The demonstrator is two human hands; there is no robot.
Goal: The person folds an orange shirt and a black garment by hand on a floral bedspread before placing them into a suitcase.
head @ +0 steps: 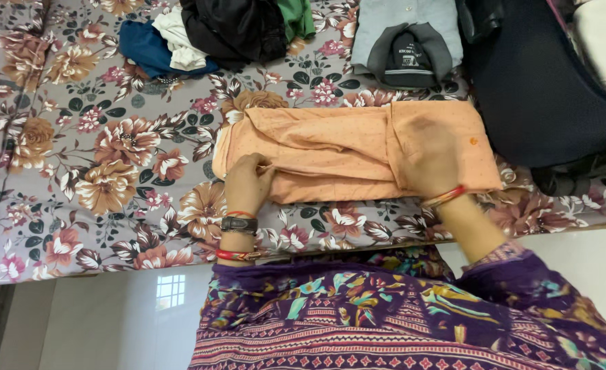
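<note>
The orange garment [330, 154] lies folded on the flowered bedsheet [104, 171], near the bed's front edge. The left hand [248, 181] pinches its lower left edge; the right hand [423, 154] rests flat and open on its right part. A pile of dark clothes [234, 31] sits behind.

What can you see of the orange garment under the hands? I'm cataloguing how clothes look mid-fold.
The orange garment is a soft, cotton-looking cloth with a fine dotted pattern and one small darker orange spot near its right end. It lies flat in a long folded band across the floral bedsheet, its right part doubled over as a squarish flap. The left hand pinches its lower left edge; the right hand presses flat on the flap. Its far right end lies beside a dark navy cloth.
</note>
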